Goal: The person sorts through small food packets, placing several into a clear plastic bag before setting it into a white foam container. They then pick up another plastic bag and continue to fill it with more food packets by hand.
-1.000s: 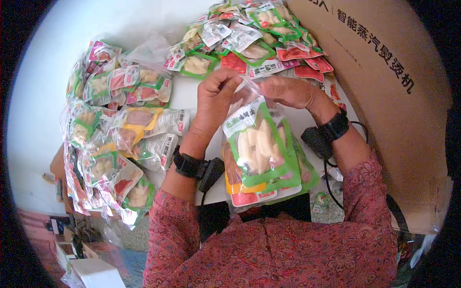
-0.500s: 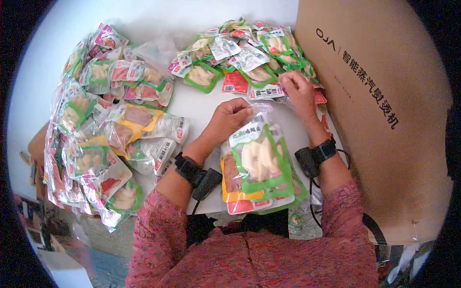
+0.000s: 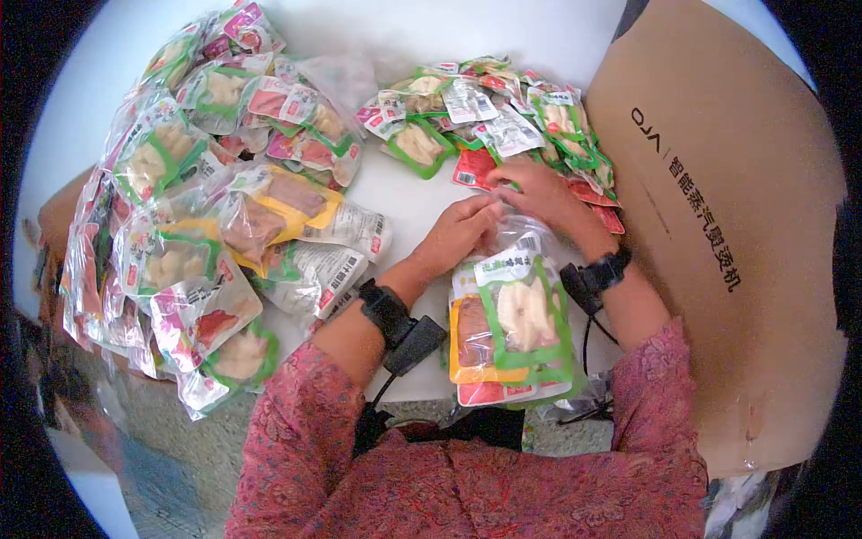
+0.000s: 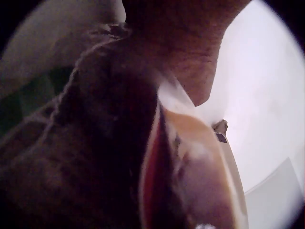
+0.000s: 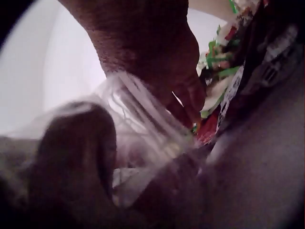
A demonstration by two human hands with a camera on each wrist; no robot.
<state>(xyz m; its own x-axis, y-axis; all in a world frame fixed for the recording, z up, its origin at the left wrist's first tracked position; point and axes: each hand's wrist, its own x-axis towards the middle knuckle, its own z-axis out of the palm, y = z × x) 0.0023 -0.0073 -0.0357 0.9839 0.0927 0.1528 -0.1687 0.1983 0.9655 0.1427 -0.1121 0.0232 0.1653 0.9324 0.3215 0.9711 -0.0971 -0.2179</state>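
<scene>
A clear plastic bag (image 3: 548, 234) stands upright near the table's front edge, with several flat food packets inside. Foremost is a green-bordered packet of pale pieces (image 3: 525, 314); beside it shows a yellow-bordered packet (image 3: 474, 337) of brown meat, with a red one low behind. My left hand (image 3: 460, 235) pinches the bag's top at its left side. Over the right part of the top, my right hand (image 3: 548, 199) grips the film with bent fingers. The right wrist view has the film stretched in folds below that hand (image 5: 147, 43).
Bagged packets (image 3: 171, 260) are heaped along the table's left side. A pile of loose packets (image 3: 485, 108) lies at the back, close beyond my right hand. A tall cardboard box (image 3: 718, 269) walls off the right. The white tabletop (image 3: 395, 193) shows between the heaps.
My right hand left the bag's top, stood apart to its right half a second ago, and is now back at it. My left hand has kept its grip.
</scene>
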